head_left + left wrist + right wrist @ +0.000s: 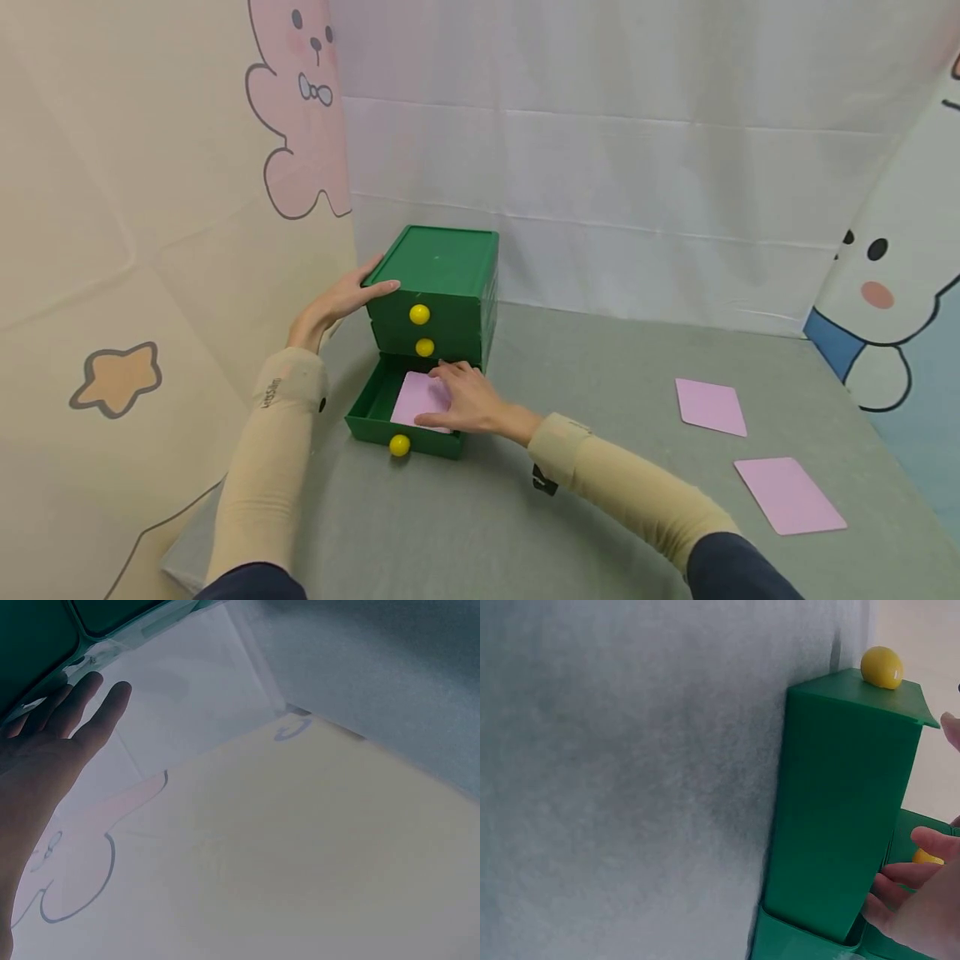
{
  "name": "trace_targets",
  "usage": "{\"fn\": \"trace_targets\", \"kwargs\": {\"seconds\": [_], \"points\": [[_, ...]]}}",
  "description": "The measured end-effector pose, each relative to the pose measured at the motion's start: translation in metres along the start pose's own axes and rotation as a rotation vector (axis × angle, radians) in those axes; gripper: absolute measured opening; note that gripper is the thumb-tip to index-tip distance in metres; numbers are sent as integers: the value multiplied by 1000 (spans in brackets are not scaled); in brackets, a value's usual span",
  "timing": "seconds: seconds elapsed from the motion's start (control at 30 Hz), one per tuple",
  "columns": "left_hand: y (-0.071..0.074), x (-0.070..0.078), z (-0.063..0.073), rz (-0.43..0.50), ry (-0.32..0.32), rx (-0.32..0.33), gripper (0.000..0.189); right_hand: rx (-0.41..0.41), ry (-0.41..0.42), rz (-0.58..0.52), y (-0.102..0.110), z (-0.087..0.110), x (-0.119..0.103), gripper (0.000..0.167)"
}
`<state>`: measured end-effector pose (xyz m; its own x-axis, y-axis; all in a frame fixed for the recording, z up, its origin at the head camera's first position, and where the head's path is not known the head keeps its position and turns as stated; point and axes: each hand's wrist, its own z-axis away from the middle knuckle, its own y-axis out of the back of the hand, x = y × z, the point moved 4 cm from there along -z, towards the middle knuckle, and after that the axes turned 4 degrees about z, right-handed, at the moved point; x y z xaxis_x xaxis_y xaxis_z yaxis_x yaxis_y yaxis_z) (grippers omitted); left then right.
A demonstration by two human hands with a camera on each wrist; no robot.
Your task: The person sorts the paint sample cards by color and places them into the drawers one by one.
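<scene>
A green cabinet [450,258] with yellow round knobs stands on the grey table, its bottom drawer [363,428] pulled out toward me. My left hand [347,293] rests on the cabinet's upper left side, thumb over the top's front edge; in the left wrist view its fingers [105,716] stretch along that side. Inside the drawer lies a pink card [407,402]. Over this card spreads my right hand [471,398], thumb toward the drawer front and the other fingers near its back. From the right wrist, fingertips show at the drawer's side [840,802], and the card is hidden.
Two more pink cards lie on the right of the table, one farther back [711,407] and one nearer [791,496]. The upper drawers with their knobs [419,314] are closed. A white curtain [615,167] hangs behind the cabinet, and a printed cloth [150,250] at the left.
</scene>
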<state>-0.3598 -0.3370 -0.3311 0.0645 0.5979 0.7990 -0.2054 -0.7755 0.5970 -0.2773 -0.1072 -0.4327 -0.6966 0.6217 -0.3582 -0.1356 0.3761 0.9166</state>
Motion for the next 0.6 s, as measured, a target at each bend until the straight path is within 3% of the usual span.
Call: {"fn": "trace_targets", "kwargs": {"seconds": [0.1,0.23,0.43,0.6], "points": [[-2,3,-2,16,-5,-2,86,24,-11,-74,4,9,7,67],[-4,11,1,45,12,-25,86,129,-33,-95,20,37,30,60],[-3,29,17,77,26,-51,84,338,-174,25,57,93,106,60],[-3,30,24,89,40,-56,85,364,-401,192,84,142,172,73]]}}
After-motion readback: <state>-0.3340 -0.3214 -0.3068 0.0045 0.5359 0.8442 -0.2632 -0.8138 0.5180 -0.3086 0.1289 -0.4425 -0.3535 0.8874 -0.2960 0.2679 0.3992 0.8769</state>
